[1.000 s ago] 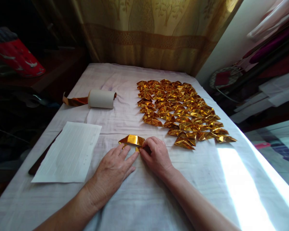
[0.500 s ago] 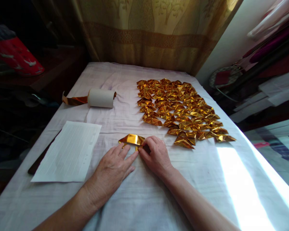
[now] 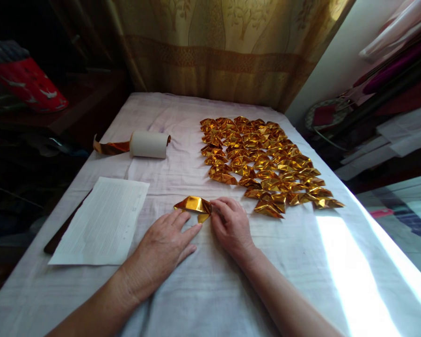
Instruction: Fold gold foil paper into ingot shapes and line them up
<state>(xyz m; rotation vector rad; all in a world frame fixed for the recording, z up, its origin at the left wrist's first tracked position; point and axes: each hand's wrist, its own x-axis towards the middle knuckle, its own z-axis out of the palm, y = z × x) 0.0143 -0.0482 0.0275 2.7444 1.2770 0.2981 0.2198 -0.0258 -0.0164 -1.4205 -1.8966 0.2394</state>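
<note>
A partly folded piece of shiny gold foil paper lies on the cloth in front of me, with a flap angled toward me on its right. My left hand lies flat with fingers stretched, its fingertips pressing on the near edge of the foil. At the right tip of the same piece, my right hand has thumb and fingers drawn together; the exact contact is partly hidden. Beyond and to the right, several rows of finished gold foil ingot shapes sit close together.
A white cardboard roll with a foil strip trailing left lies at the back left. Nearer, a printed paper sheet covers a dark flat object. A curtain hangs behind the cloth-covered table.
My right hand has slid slightly right to the foil's tip, uncovering its right end and the near flap. My left hand stays nearly in place. The view has shifted slightly.
</note>
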